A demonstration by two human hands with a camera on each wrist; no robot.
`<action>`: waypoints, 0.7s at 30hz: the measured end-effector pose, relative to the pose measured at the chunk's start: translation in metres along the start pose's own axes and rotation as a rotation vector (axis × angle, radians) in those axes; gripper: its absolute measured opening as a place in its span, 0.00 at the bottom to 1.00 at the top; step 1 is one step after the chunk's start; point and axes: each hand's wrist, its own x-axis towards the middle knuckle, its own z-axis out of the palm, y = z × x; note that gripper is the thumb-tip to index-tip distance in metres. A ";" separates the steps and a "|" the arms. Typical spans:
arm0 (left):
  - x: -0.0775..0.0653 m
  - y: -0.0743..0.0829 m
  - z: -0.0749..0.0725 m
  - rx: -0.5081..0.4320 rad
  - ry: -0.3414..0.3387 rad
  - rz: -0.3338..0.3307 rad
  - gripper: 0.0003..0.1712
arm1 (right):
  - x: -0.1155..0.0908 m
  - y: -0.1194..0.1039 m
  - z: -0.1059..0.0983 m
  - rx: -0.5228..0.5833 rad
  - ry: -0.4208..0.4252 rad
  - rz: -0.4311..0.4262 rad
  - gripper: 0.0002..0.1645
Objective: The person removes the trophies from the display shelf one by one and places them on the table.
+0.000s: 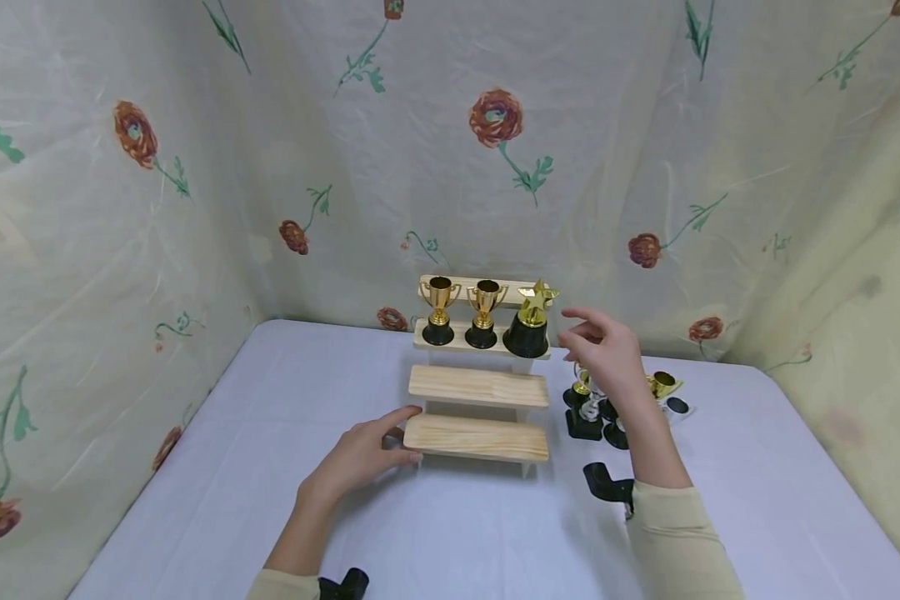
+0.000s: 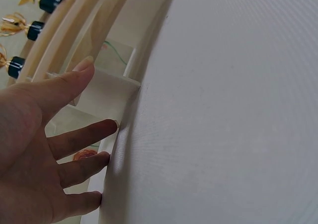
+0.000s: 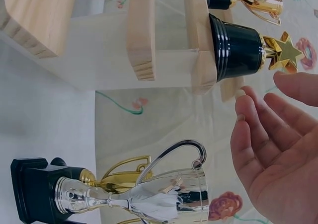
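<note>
A tiered wooden rack (image 1: 477, 385) stands mid-table. On its upper tier stand two gold cup trophies (image 1: 438, 308) and a gold star trophy (image 1: 531, 321) with a black base, at the right end. My left hand (image 1: 363, 454) is at the left end of the lowest step; in the left wrist view its thumb (image 2: 74, 82) lies by the wood and the other fingers stretch out, spread, holding nothing. Just right of the star trophy hovers my right hand (image 1: 603, 346), fingers loosely bent. In the right wrist view a gap shows between its fingertips (image 3: 243, 92) and the star trophy.
Right of the rack, partly behind my right forearm, is a group of trophies, among them a silver cup (image 3: 164, 194) on a black base and a gold cup (image 1: 663, 383). A white cloth (image 1: 195, 475) covers the table. Flower-printed curtains (image 1: 570, 167) hang behind and beside it.
</note>
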 end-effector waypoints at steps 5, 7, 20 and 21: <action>0.000 0.001 -0.001 0.000 0.001 -0.009 0.38 | 0.001 -0.002 0.001 0.061 -0.001 -0.004 0.24; -0.001 0.001 -0.001 0.001 0.000 -0.011 0.39 | 0.003 -0.003 0.001 0.083 -0.003 -0.005 0.24; 0.000 -0.001 0.000 0.000 -0.004 0.000 0.39 | 0.014 -0.012 0.003 0.100 -0.017 -0.002 0.26; 0.000 -0.001 0.000 0.000 -0.004 0.001 0.39 | 0.015 -0.013 0.003 0.110 -0.022 -0.003 0.27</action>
